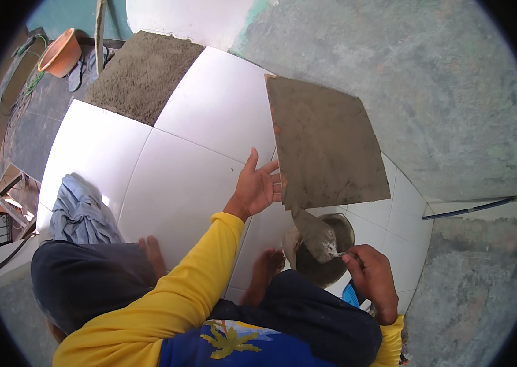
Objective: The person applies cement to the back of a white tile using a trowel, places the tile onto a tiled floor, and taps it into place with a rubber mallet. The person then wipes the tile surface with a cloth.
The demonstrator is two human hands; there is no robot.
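Observation:
A square tile (329, 144) is raised off the floor, its upper face coated with grey-brown mortar. My left hand (257, 185) is at its left edge, palm up and thumb apart, with the fingertips hidden under the tile, bearing it. In my right hand (370, 278) is the handle of a trowel; its mortar-smeared blade (316, 235) reaches up to the tile's near edge. Below the trowel stands a bucket (349, 231) holding grey, wet-looking mix, partly covered by the blade and the tile.
White tiles (179, 177) pave the floor around my bare feet. Rough mortar (142, 73) lies spread at the far left. A grey-blue cloth (81, 211) is on the left tiles, and an orange basin (61, 54) stands beyond. A dark strip (469, 208) lies by the right wall.

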